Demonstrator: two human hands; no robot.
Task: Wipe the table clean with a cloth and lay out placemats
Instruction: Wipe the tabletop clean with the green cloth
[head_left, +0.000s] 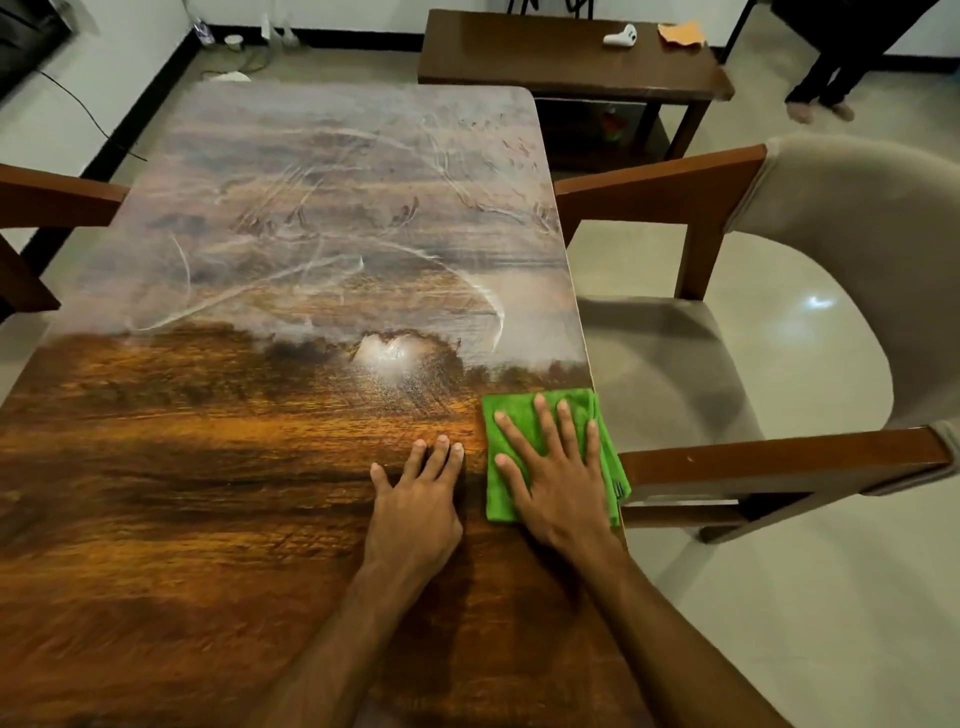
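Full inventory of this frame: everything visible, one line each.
table: 1, brown wood grain, centre; far half smeared whitish
cloth: 1, green, folded, at the table's near right edge
right chair: 1, beige padding, wooden arms, right of the table
left chair: 1, brown wood, only partly in view at left
side table: 1, dark brown, beyond the table's far end
white object: 1, white, on the side table; kind unclear
orange piece: 1, orange-tan, on the side table; cloth or paper, cannot tell
cable: 1, dark, on the floor at far left
another person's legs: dark clothing, top right
left hand: flat on bare table, beside the cloth
right hand: flat, fingers spread, pressing on the cloth
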